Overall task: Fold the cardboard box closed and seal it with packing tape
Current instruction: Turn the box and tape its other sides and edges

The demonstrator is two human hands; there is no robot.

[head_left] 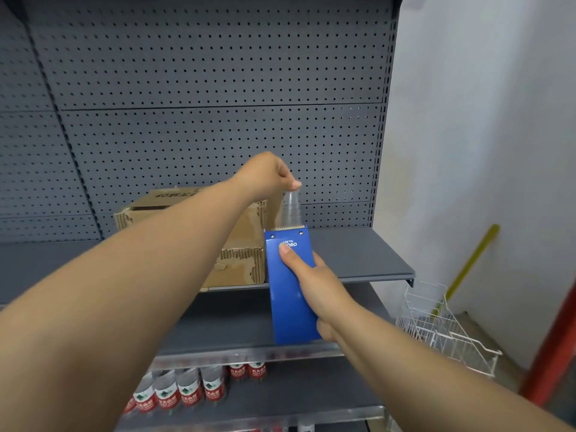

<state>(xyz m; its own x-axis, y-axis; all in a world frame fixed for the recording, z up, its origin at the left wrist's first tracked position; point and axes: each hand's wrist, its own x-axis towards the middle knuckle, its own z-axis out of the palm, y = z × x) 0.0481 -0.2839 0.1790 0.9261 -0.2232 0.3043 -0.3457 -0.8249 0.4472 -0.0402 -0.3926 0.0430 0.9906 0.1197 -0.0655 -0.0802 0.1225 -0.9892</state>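
Observation:
A worn brown cardboard box sits on the grey shelf, partly hidden behind my left forearm; its top flaps look folded down. My right hand grips a blue tape dispenser held upright in front of the box, thumb on its face. A strip of clear packing tape runs up from the dispenser's toothed edge. My left hand pinches the end of that strip above the dispenser, to the right of the box top.
Grey pegboard backs the shelf. A lower shelf holds several red-labelled water bottles. A white wire basket stands at the right by the white wall, with a yellow-green pole and a red post nearby.

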